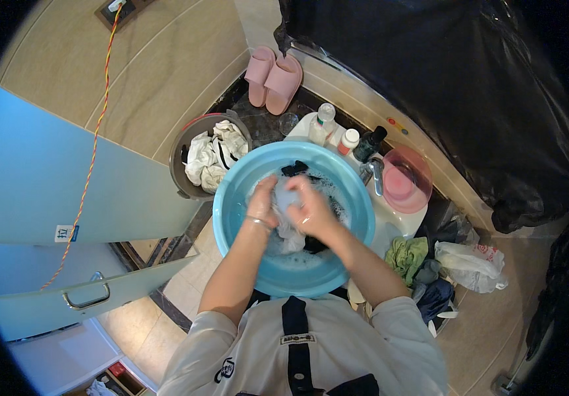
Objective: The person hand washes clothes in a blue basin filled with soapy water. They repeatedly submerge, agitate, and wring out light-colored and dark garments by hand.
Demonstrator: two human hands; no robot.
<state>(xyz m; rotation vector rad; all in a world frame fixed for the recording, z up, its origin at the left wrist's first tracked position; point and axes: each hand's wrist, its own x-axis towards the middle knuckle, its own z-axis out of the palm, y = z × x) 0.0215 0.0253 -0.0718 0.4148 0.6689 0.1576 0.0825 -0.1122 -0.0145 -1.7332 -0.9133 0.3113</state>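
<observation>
A large light-blue plastic basin sits right before me, holding soapy water and wet laundry. A whitish wet cloth is bunched up between my hands, its lower end hanging into the suds. My left hand, with a silver bangle at the wrist, grips the cloth from the left side. On the right, my right hand holds it too, with curled fingers blurred by motion. Black cloth shows at the far side of the basin, and more dark fabric lies partly hidden beneath my right wrist.
Behind the basin stand a clear bottle, a white pill-type bottle, a dark bottle, a metal faucet and a pink bowl. A laundry bucket is left; piled clothes lie right. Pink slippers rest beyond.
</observation>
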